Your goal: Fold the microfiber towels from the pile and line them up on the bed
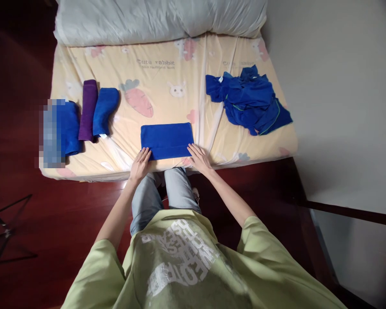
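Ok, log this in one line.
left hand: on cloth, near-left corner; right hand: on cloth, near-right corner; crumpled pile: right

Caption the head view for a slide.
Left hand and right hand touch a folded blue cloth on a rabbit-print bedsheet, between a purple cloth bundle and a crumpled blue garment.

Cloth [167, 139] on bed [176, 109], between rolls [88, 110] at left, garment heap [252, 101] at right; quilt [161, 21] behind.

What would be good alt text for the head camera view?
A person's left hand and right hand touch the near corners of a folded blue cloth on a patterned sheet. A purple bundle and two blue bundles, one partly pixelated, lie to the left; crumpled blue clothing lies to the right, a pale quilt beyond.
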`<state>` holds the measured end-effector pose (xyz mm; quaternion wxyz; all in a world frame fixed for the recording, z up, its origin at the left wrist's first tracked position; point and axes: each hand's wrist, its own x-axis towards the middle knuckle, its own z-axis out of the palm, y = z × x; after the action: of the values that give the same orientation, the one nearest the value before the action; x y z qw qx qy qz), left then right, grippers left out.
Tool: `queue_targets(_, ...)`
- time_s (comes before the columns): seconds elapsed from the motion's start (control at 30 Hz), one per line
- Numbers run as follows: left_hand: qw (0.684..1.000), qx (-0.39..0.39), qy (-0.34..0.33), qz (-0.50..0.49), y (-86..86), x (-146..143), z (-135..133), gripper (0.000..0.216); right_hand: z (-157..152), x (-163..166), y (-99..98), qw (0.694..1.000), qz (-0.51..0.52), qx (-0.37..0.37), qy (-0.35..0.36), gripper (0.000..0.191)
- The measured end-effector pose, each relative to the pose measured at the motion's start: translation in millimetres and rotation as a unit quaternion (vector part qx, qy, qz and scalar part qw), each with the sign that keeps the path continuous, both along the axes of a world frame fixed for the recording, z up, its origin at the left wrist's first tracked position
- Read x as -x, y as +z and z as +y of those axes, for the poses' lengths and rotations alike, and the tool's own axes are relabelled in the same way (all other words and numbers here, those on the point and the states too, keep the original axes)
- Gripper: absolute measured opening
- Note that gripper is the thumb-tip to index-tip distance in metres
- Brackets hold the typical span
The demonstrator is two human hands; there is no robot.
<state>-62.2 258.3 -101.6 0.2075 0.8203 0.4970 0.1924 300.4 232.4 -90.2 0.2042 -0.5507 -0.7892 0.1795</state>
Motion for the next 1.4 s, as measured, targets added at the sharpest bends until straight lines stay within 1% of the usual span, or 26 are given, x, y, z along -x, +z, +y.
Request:
queue_targets(0.07,1.0,0.004,0.013,0.009,-6.0,-5,5,0.069,5,3,-5.7,1.0,-0.012,0.013,-0.014,0.066)
queue_targets(0.17,1.0,0.005,0.025,0.015,-10.3,-9,11,0.066,13,7,-13.7,0.999,-0.025,0.026,-0.034,0.068)
queue_targets(0.33,0.999,0.003,0.017,0.031,-5.3,-8,13,0.061,18,9,-16.2,0.997,-0.037,0.023,-0.057,0.068)
queue_targets(0.43,0.999,0.003,0.003,0.04,-2.0,-1,0,0.062,7,3,-12.3,0.999,-0.031,0.017,-0.04,0.068)
queue_targets(0.53,0.999,0.015,-0.008,0.037,-3.4,8,-19,0.065,-13,-5,-9.8,1.0,-0.011,0.026,-0.01,0.067)
queue_targets(0.6,0.999,0.026,-0.01,0.019,-6.2,11,-29,0.067,-23,-8,-10.4,0.999,0.013,0.036,-0.003,0.067)
queue_targets(0.67,0.999,0.036,0.0,-0.016,-8.6,14,-31,0.069,-27,-10,-12.7,0.998,0.049,0.043,-0.016,0.068)
queue_targets(0.73,0.997,0.049,0.021,-0.057,-9.2,15,-27,0.071,-25,-11,-15.9,0.993,0.097,0.054,-0.045,0.066)
queue_targets(0.8,0.993,0.061,0.045,-0.093,-7.7,17,-21,0.068,-19,-13,-19.2,0.982,0.153,0.066,-0.084,0.058)
queue_targets(0.93,0.982,0.063,0.122,-0.131,-3.3,19,-14,0.048,-4,-15,-25.8,0.953,0.254,0.081,-0.142,0.039)
queue_targets(1.0,0.972,0.065,0.166,-0.151,-2.5,17,-13,0.041,3,-14,-28.9,0.942,0.275,0.092,-0.167,0.03)
queue_targets(1.03,0.966,0.071,0.185,-0.165,-2.4,15,-12,0.041,5,-13,-30.3,0.938,0.279,0.097,-0.181,0.026)
queue_targets(1.1,0.954,0.084,0.217,-0.191,-2.7,12,-9,0.043,11,-10,-32.7,0.933,0.281,0.101,-0.201,0.028)
queue_targets(1.2,0.937,0.093,0.256,-0.219,-3.8,8,-1,0.046,18,-7,-36.1,0.925,0.3,0.089,-0.218,0.038)
queue_targets(1.3,0.922,0.104,0.278,-0.249,-5.4,7,6,0.05,24,-5,-39.3,0.911,0.321,0.078,-0.248,0.045)
queue_targets(1.4,0.909,0.12,0.294,-0.268,-6.6,7,9,0.055,28,-5,-42.5,0.899,0.337,0.075,-0.269,0.047)
